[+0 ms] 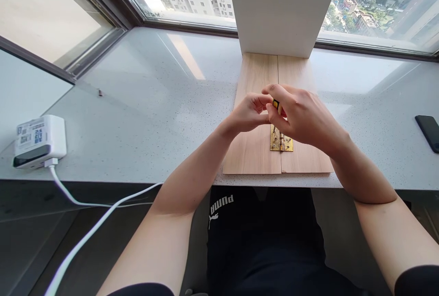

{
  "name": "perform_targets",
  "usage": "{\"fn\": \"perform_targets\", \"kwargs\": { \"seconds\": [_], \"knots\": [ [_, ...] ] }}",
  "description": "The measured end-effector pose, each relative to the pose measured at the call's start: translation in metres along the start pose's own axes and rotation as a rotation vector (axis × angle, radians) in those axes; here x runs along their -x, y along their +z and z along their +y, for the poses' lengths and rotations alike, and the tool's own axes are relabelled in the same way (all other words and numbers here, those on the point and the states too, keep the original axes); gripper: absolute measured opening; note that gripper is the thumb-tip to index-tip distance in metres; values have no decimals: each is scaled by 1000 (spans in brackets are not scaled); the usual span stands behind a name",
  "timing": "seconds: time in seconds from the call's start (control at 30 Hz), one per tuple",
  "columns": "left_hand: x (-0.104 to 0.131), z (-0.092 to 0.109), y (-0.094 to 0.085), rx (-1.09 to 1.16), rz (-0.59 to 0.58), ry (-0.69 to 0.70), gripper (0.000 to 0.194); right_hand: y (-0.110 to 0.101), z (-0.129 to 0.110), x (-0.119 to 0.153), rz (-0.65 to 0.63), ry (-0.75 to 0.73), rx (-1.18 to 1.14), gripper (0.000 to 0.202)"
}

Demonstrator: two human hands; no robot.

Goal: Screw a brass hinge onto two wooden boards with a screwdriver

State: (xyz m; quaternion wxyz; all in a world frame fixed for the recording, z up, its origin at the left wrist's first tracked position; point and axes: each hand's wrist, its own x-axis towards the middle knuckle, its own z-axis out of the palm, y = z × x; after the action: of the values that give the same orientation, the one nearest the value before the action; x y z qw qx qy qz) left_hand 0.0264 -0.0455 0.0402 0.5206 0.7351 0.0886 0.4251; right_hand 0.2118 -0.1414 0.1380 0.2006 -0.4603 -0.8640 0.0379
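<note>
My right hand [307,115] is closed round a short yellow-and-black handle [275,103], which looks like a screwdriver's. Its shaft and tip are hidden behind the fingers. Against it from the left comes my left hand [247,112], thumb and fingers brought together in a pinch; what lies between them cannot be seen. Just below both hands a brass hinge [275,144] lies across the seam of two pale wooden boards, the left board [252,156] and the right board [308,159]. Small screws or holes show on the hinge, whose upper part the hands cover.
A white box-shaped block [279,22] stands at the boards' far end by the window. On the left of the speckled counter [137,118] sits a white device [41,140] with a white cable [89,236] hanging over the front edge. A black phone [428,132] lies far right.
</note>
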Motion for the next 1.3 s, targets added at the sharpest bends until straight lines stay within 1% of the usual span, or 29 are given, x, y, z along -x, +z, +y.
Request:
{"fn": "perform_targets", "kwargs": {
  "seconds": [0.13,0.2,0.27,0.33,0.4,0.47,0.5,0.57,0.7,0.83,0.93,1.0,1.07,1.17,1.23,1.3],
  "knots": [
    [2,-10,2,-85,102,5,60,0,-2,0,2,30,16,28],
    [3,-10,3,-123,146,-6,62,-1,-3,0,5,58,22,33],
    [2,-6,4,-126,167,-5,66,-1,-4,0,13,81,22,37],
    [1,-1,5,-80,129,-8,69,-2,-5,1,11,83,8,37],
    [0,4,3,0,38,-34,67,-3,-5,1,-4,68,-4,35],
    [1,8,0,79,-61,-71,62,-4,-4,1,-12,55,-1,35],
    [1,8,-2,108,-93,-88,59,-4,-3,1,-14,47,1,35],
    [3,7,-5,140,-110,-110,55,-4,-1,1,-15,24,-3,35],
    [4,1,-5,103,-36,-86,55,-2,0,0,5,-10,-24,25],
    [4,-5,-1,-19,97,-6,60,0,-4,0,57,72,-29,7],
    [2,-9,2,-61,187,-7,71,1,-5,-1,74,118,-20,13],
    [0,-8,3,-57,211,-22,76,1,-4,-2,90,107,-17,15],
    [-2,-5,3,-26,183,-33,76,1,-2,-2,101,59,-37,16],
    [-1,4,0,61,59,-71,68,-1,1,-1,87,-21,-72,20],
    [1,9,-4,109,-29,-115,62,-3,2,0,66,-36,-61,24],
    [2,13,-7,127,-80,-143,58,-5,3,0,54,-36,-32,25]
  ]
}}
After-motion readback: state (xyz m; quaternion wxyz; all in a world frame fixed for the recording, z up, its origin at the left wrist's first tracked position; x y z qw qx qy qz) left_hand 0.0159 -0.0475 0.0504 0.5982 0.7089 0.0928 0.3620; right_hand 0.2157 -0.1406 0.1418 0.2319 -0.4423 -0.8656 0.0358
